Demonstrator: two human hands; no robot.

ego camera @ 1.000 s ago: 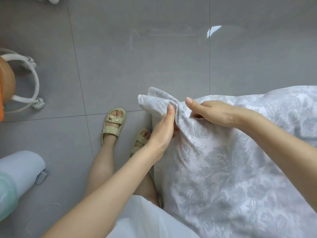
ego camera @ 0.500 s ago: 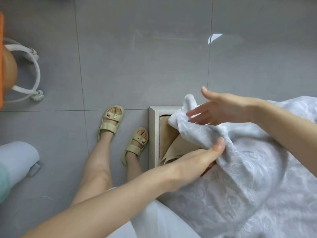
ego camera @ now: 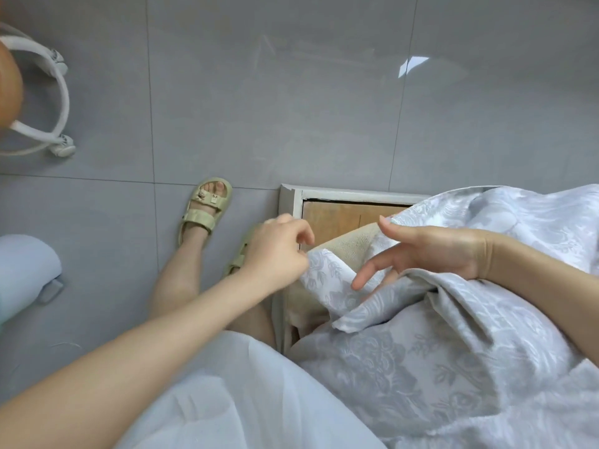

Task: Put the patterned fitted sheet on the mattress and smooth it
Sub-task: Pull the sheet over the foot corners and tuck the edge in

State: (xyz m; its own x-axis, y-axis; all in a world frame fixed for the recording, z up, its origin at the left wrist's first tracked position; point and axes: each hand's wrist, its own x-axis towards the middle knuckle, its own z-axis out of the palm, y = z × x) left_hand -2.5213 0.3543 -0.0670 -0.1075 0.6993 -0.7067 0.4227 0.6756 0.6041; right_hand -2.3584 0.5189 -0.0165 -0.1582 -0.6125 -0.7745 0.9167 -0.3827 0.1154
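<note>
Bedding lies bunched at the corner of the bed where the person stands: the patterned fitted sheet [ego camera: 421,367], pale grey with a floral weave, is heaped over most of the mattress [ego camera: 351,247]. It is off at this corner, so a beige wedge of mattress shows bare. Beyond that wedge I can see the wooden board [ego camera: 337,215] under it and the white bed frame [ego camera: 290,205] around it. One flap of the sheet is folded over on itself and ends in a loose point near the frame's side rail.

The left hand [ego camera: 278,251] hangs just past the frame's corner with its fingers curled in, and its knuckles meet the sheet's edge. From here I cannot tell whether it pinches the cloth or only touches it. The right hand [ego camera: 434,251] hovers above the folded flap, holding nothing. Its thumb is raised and its fingers [ego camera: 372,270] are spread and slack, pointing down towards the cloth.

On the grey tiled floor [ego camera: 291,108] beside the bed are the person's feet, with one pale green sandal [ego camera: 207,210] in plain view. A white skirt [ego camera: 259,400] fills the near edge. Off to the left stand a stool with a white ring base [ego camera: 55,92] and a pale blue rounded object [ego camera: 26,270].
</note>
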